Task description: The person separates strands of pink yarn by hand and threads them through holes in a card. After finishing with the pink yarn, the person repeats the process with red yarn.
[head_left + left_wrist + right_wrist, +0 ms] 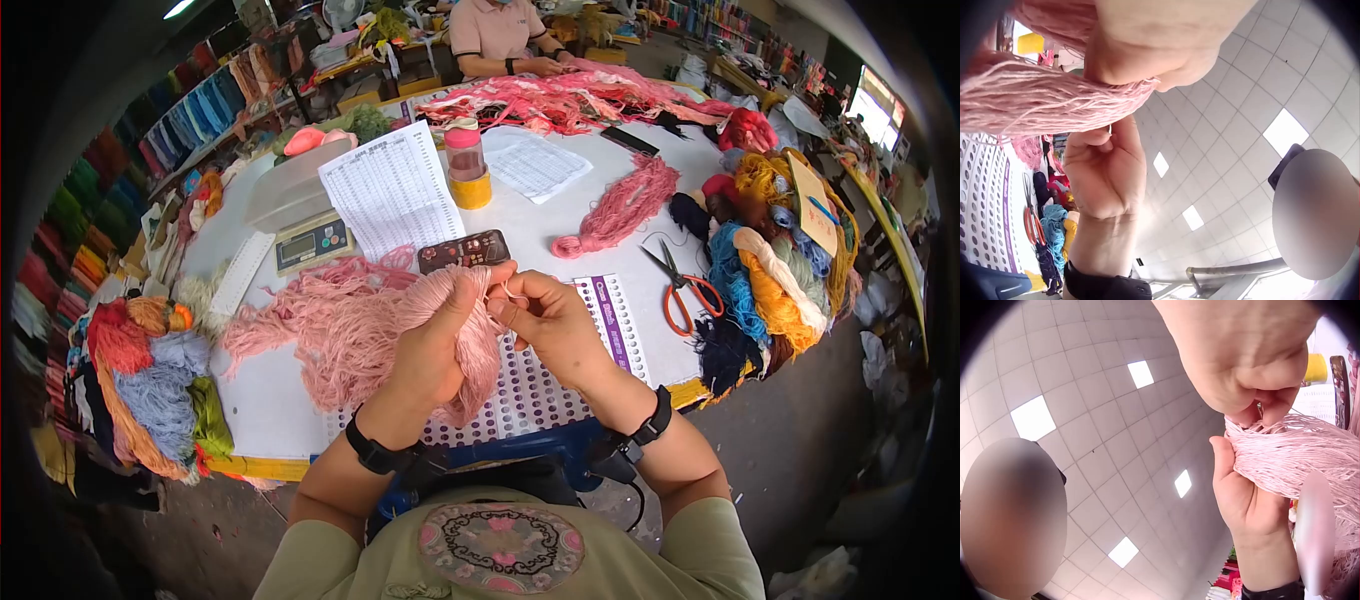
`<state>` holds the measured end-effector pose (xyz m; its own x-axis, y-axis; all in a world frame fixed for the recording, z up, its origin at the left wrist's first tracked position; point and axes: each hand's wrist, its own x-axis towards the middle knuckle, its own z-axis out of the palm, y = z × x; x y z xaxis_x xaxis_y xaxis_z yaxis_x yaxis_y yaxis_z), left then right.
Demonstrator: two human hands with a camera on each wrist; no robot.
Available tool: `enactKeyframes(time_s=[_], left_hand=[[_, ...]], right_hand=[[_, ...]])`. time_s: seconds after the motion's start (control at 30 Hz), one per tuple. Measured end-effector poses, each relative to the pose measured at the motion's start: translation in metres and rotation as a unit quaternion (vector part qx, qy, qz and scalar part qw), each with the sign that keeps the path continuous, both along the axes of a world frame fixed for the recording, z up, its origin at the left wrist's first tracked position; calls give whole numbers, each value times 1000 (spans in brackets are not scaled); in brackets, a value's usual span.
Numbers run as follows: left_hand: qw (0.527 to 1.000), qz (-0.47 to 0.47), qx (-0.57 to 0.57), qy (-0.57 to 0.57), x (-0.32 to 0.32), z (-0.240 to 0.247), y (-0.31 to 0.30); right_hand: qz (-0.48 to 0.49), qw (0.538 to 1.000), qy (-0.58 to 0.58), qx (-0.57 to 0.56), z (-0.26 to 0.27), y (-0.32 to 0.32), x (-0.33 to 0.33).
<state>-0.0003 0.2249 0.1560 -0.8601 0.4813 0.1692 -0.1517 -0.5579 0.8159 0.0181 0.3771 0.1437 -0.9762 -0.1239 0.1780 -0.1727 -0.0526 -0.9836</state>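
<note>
My left hand (455,320) grips a thick bundle of pale pink yarn (480,345) above the table's near edge, fingers curled round it. The bundle hangs down over a white card with rows of purple dots (530,395). My right hand (535,310) pinches a few strands at the top of the bundle, right beside the left thumb. The left wrist view shows the pink yarn (1041,103) under my left hand and the right hand (1107,169) pinching below it. From the right wrist camera, the right hand's fingertips (1260,412) nip the yarn (1297,456) held by the left hand (1244,500).
A loose heap of pink yarn (320,320) lies left of my hands. Orange scissors (685,290), a scale (310,240), a printed sheet (392,190), a dark calculator (465,250) and a coral skein (620,205) lie on the white table (270,390). Mixed yarn piles line both sides. A person sits at the far end.
</note>
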Motion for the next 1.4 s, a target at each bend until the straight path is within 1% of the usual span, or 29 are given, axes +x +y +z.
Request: enactKeyframes(time_s=[0.07,0.1,0.13,0.17,0.23,0.27,0.33,0.37,0.43,0.57,0.63,0.77,0.83,0.87,0.93,0.97,1.03,1.07,1.13,1.17,1.23,1.4], left_hand=[[1000,13,-10,4,-1,-4,1],[1000,14,-4,2,-2,-7,1],[1000,15,2,0,-3,-8,1],[1000,15,2,0,-3,-7,0],[1000,8,2,26,-3,-4,-1],[1000,7,2,25,-1,-3,2],[1000,3,15,-6,2,-3,7],[1000,2,14,-7,2,-5,8],[995,11,-86,56,1,-9,9],[997,10,-65,48,1,-3,10],[999,0,-41,8,0,-3,9],[999,8,-45,2,2,-2,10],[998,50,-27,-22,1,-7,13],[998,50,-27,-22,-2,-11,11],[999,44,-24,-16,-5,-14,7],[999,44,-24,-16,-4,-12,7],[999,6,31,-20,-2,-4,7],[999,6,31,-20,-1,-3,8],[999,13,15,-37,1,-2,12],[999,13,15,-37,1,-2,12],[1000,-6,-18,-6,1,-4,12],[1000,-6,-1,-13,-2,-8,12]], right_hand=[[4,1000,11,0,1,1,1],[0,995,-33,-95,5,1,2],[-4,979,-78,-189,8,1,3],[-4,979,-78,-189,10,3,3],[12,957,-143,-254,12,8,3],[10,956,-143,-255,12,8,3],[18,975,-106,-194,11,7,3],[17,975,-106,-194,11,5,4],[20,987,-94,-129,11,4,5],[3,986,-99,-137,6,4,3],[-5,984,-107,-142,8,4,4],[0,979,-117,-167,10,4,6],[-1,970,-116,-212,11,4,7],[-1,971,-116,-211,10,4,6],[10,959,-110,-260,9,4,4],[10,959,-111,-260,9,5,4],[6,956,-121,-267,9,9,4],[6,956,-121,-267,9,8,4],[1,979,-104,-174,7,7,4],[1,979,-104,-174,8,5,4],[-21,994,-68,-83,9,3,5],[-30,992,-84,-84,9,4,5]])
